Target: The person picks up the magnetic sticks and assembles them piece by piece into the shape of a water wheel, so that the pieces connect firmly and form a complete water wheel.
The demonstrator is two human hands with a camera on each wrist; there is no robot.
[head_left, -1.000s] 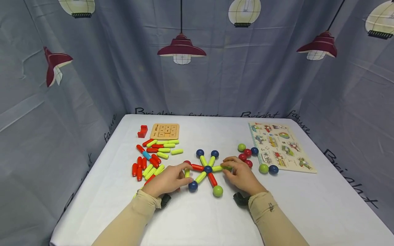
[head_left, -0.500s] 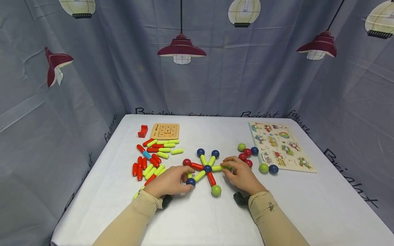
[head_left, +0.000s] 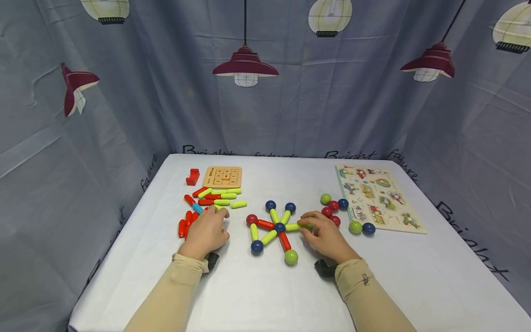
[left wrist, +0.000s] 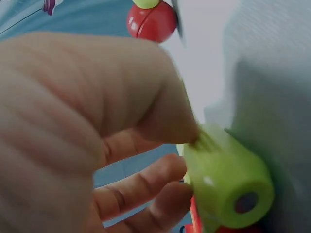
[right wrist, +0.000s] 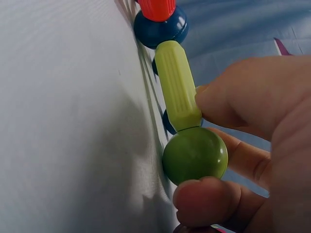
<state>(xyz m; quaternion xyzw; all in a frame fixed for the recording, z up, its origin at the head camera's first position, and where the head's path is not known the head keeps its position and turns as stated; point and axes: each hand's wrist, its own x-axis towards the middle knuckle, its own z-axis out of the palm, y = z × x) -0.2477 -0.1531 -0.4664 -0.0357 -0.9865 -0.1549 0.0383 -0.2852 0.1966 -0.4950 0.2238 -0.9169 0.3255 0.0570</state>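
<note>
My left hand (head_left: 206, 234) is over the heap of magnetic sticks on the left side of the table. In the left wrist view its thumb tip touches a yellow-green magnetic stick (left wrist: 231, 179), with bent fingertips beside it. A flat star-shaped build of sticks and balls lies mid-table, joined at a central blue ball (head_left: 280, 228). My right hand (head_left: 325, 234) holds its right arm. The right wrist view shows the thumb on a yellow-green stick (right wrist: 177, 85) and a finger curled against the green ball (right wrist: 194, 155) at its end. A triangle closes the build's left side.
Red sticks (head_left: 181, 228) and a wooden number puzzle (head_left: 222, 177) are at the left, near a red block (head_left: 192, 177). Loose balls, including a green ball (head_left: 355, 227), stand right of my right hand, beside a picture puzzle board (head_left: 380, 198).
My left hand has let go of the build's lower left corner and moved left to the stick heap. The build shifted slightly left at that corner. My right hand stays in place.
</note>
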